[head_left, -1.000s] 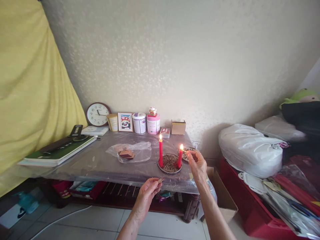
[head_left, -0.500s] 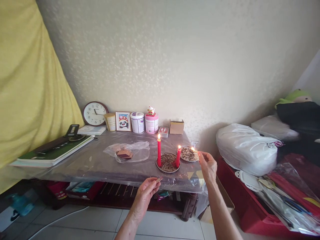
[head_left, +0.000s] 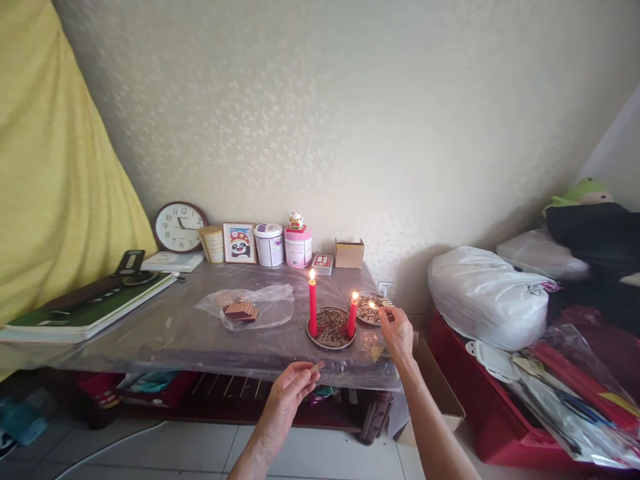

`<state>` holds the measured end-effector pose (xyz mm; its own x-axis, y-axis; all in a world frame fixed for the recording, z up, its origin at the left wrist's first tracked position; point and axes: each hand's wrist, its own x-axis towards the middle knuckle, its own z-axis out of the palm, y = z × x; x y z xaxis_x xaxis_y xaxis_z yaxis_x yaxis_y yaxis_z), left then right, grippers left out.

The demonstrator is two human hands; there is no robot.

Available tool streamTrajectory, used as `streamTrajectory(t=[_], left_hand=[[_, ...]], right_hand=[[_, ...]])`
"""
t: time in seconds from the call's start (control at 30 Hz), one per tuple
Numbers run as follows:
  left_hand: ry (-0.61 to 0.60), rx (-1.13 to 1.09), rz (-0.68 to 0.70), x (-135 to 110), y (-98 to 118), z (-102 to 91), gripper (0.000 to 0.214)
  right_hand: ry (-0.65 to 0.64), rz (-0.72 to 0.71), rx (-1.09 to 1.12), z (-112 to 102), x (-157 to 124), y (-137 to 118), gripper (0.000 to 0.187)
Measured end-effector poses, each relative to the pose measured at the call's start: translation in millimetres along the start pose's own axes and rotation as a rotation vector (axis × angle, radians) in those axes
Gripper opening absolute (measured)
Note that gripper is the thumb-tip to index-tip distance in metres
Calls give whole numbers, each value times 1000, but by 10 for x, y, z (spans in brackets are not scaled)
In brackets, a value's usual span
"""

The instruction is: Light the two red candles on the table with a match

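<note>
Two lit red candles stand in a round metal dish (head_left: 331, 329): a tall candle (head_left: 313, 308) on the left, a short candle (head_left: 353, 315) on the right. My right hand (head_left: 397, 331) pinches a burning match (head_left: 374, 306) just right of the short candle, over a second small dish (head_left: 371, 309) that holds several spent matches. My left hand (head_left: 293, 387) is closed on a small matchbox (head_left: 316, 367) below the table's front edge.
The low table (head_left: 175, 333) is covered in clear plastic. On it lie a plastic bag with brown pieces (head_left: 245, 309), books (head_left: 85, 310), a clock (head_left: 179, 227), tins and a small cardboard box (head_left: 349, 253). White bags (head_left: 487, 293) and red boxes fill the right side.
My right hand drew the burning match away from the short candle to the right, then came back a little and lower over the small dish. The view shifted right. My left hand stayed put.
</note>
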<state>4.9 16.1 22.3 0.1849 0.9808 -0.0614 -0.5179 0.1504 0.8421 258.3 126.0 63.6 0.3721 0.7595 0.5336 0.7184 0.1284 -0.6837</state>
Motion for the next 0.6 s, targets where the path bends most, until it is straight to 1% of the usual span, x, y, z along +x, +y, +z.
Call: streamTrajectory(t=[0.2,0.3,0.37,0.47,0.53,0.6], left_hand=[[2,6,-7,31,-29,-24,21],[3,11,-10,40,-27,-22,22],[1,16,-11,31,-17,-18,22],[-11,25,-17,9,-9,-12,22],[-15,26,-24,3,-18,-9,23],[-11,26,-28,5,-36,-6,24]], right_hand=[[-37,-65,-86,217,97,-60,24],[-39,-88,-113,229,106,-87,23],[-27,-88,-119,158,93,-90,24],[-22,-100,-113,-53,15,-98,28],[-31,-125,-101,-217,-106,-132,30],[-48,-151,-84,-357,-294,-208,31]])
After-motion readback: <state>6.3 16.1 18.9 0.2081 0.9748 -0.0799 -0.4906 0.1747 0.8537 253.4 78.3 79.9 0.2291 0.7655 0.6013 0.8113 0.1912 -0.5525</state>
